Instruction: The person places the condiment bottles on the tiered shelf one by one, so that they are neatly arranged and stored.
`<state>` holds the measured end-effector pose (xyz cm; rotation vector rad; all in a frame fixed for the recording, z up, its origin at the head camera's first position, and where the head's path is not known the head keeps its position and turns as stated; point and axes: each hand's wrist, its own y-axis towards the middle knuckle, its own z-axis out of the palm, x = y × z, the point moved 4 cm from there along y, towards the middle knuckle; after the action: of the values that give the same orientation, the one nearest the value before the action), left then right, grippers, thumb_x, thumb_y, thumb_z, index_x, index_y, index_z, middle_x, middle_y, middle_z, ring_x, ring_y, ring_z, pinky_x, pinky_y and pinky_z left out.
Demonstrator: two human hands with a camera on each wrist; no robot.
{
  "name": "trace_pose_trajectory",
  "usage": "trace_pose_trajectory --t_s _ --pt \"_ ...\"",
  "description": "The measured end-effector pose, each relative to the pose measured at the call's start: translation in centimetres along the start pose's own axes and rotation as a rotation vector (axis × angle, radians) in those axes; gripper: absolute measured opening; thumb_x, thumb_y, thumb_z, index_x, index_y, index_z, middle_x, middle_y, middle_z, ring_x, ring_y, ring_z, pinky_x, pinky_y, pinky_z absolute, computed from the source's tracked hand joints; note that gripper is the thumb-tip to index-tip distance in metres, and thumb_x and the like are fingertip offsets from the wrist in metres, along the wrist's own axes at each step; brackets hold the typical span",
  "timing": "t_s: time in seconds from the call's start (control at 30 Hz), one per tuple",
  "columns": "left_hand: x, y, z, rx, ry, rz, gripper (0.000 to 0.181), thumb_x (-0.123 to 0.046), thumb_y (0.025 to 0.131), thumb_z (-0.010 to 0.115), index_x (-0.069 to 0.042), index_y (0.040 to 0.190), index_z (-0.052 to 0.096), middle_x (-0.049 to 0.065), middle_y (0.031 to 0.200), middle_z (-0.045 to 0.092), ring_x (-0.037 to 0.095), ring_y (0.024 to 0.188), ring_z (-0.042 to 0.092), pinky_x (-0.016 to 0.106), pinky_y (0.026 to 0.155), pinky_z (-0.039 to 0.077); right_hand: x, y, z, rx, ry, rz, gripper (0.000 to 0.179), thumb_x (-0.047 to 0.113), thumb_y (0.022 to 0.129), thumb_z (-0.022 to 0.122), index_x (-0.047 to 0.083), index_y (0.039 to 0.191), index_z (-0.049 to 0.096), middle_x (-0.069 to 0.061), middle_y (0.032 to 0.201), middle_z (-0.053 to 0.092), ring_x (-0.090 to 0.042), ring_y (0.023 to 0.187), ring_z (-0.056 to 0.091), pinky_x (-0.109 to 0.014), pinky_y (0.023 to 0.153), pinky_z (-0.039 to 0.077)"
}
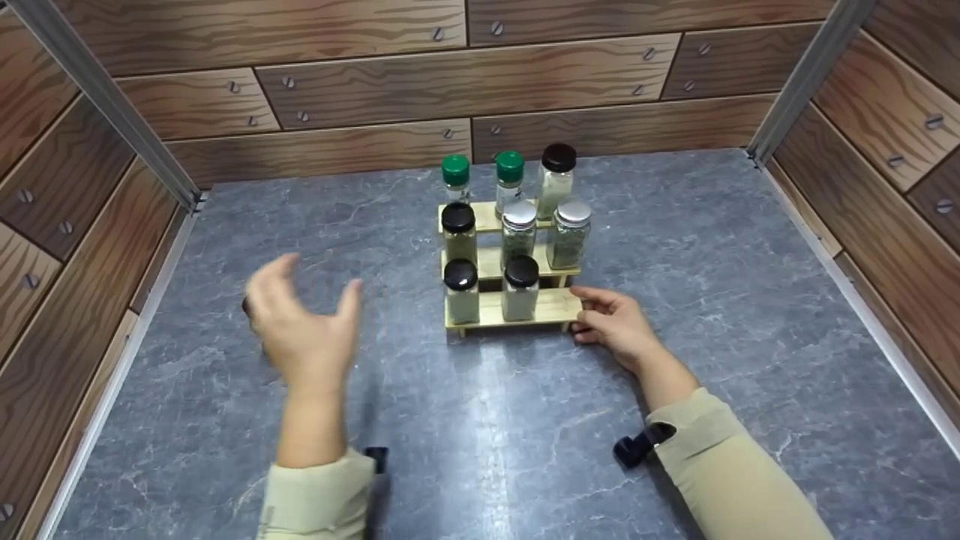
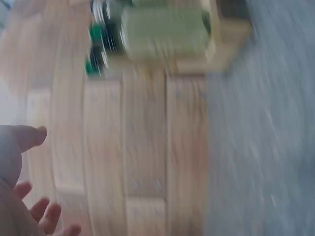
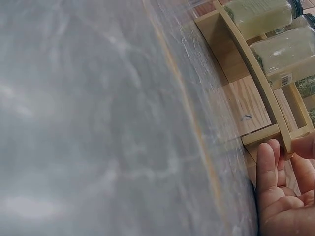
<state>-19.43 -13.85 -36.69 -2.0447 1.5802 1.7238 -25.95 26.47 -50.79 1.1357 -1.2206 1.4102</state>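
Note:
A three-step wooden spice rack stands on the grey marbled tabletop. My right hand grips the right end of its lowest step; the right wrist view shows thumb and fingers around the wooden corner. Two black-capped spice jars stand on that step, at the left and middle. My left hand is raised left of the rack, thumb and fingers spread apart, with nothing in its grasp. Behind it a dark object peeks out, mostly hidden. The left wrist view is blurred, with the spread fingers at lower left.
On the middle step are a black-capped jar and two silver-capped jars. The top step holds two green-capped jars and a taller dark-capped jar. Wood-patterned walls enclose the table at the back and sides.

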Motion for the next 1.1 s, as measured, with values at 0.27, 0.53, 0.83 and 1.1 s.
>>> trace_pose_trajectory --t_s 0.27,0.53,0.83,1.1 --pt "10.0 1.7 -2.3 0.160 0.060 -0.467 0.114 -0.026 0.081 0.095 -0.014 0.167 0.021 0.017 0.168 0.029 0.038 0.153 0.032 0.056 0.123 0.031 -0.3 0.0 0.4 0.017 0.013 0.014 0.057 -0.016 0.092 0.055 -0.018 0.148 0.045 -0.009 0.098 0.068 -0.015 0.074 0.069 -0.025 0.065 0.062" --pt "13.1 1.9 -1.8 0.302 -0.175 -0.511 0.107 -0.002 0.087 0.083 -0.011 0.170 0.016 0.023 0.168 0.031 0.042 0.152 0.034 0.051 0.124 0.031 0.2 0.0 0.2 0.021 0.028 0.002 0.056 -0.016 0.094 0.056 -0.018 0.148 0.044 -0.008 0.101 0.068 -0.015 0.074 0.069 -0.025 0.065 0.062" --pt "13.9 2.2 -1.3 0.366 -0.059 -0.480 0.075 -0.011 0.098 0.072 -0.002 0.162 0.034 0.027 0.157 0.045 0.044 0.148 0.041 0.055 0.122 0.033 0.1 -0.2 0.1 0.016 0.030 -0.001 0.055 -0.016 0.092 0.056 -0.018 0.147 0.047 -0.009 0.099 0.068 -0.015 0.074 0.069 -0.025 0.065 0.062" --pt "13.7 1.9 -1.4 0.373 -0.002 -0.465 0.073 -0.011 0.101 0.069 0.000 0.162 0.031 0.030 0.155 0.045 0.046 0.146 0.041 0.057 0.122 0.031 0.1 -0.1 0.2 0.003 0.025 -0.001 0.056 -0.016 0.091 0.056 -0.019 0.146 0.046 -0.010 0.100 0.068 -0.015 0.073 0.068 -0.025 0.064 0.062"
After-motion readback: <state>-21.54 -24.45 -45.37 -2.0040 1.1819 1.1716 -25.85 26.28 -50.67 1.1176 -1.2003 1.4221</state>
